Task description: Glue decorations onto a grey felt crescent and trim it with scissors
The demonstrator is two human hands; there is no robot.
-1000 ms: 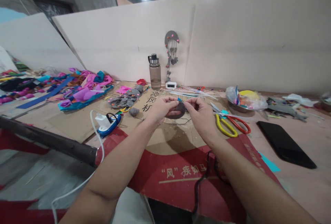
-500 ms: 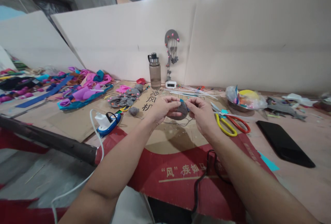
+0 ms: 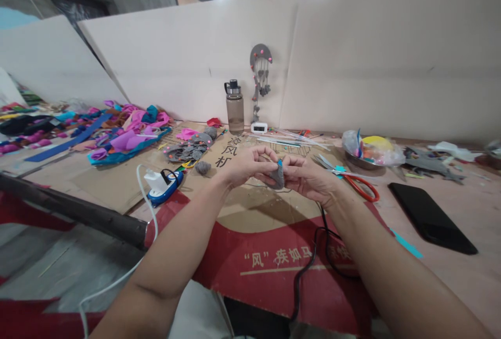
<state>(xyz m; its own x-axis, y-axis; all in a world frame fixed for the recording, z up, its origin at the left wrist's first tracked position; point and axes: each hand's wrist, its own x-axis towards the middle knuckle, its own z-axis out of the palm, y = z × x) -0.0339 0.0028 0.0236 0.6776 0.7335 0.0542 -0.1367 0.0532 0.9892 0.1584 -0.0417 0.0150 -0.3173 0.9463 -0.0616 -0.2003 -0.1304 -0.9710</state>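
Note:
A small grey felt piece (image 3: 277, 178) with a blue bit at its top edge is held up over the cardboard. My left hand (image 3: 250, 166) is closed on its left side, thumb and fingers pinching it. From the right, my right hand (image 3: 307, 176) pinches the same piece near the blue bit. Whether a needle or thread is between the fingertips is too small to tell. Grey cord lies on the cardboard just below the hands. Scissors with red and yellow handles (image 3: 362, 186) lie beside my right wrist, partly covered by the forearm.
A red-and-brown cardboard sheet (image 3: 270, 271) covers the table front. Left are a blue power strip (image 3: 166, 188), grey felt pieces (image 3: 188, 150) and coloured scraps (image 3: 129, 138). A bottle (image 3: 235, 109) stands behind; a felt moon hanging (image 3: 261, 57) is on the board. Right lies a phone (image 3: 430, 217).
The felt piece has turned from facing broadly to nearly edge-on. My right hand has rotated and dropped slightly, its forearm now covering more of the yellow scissor handle.

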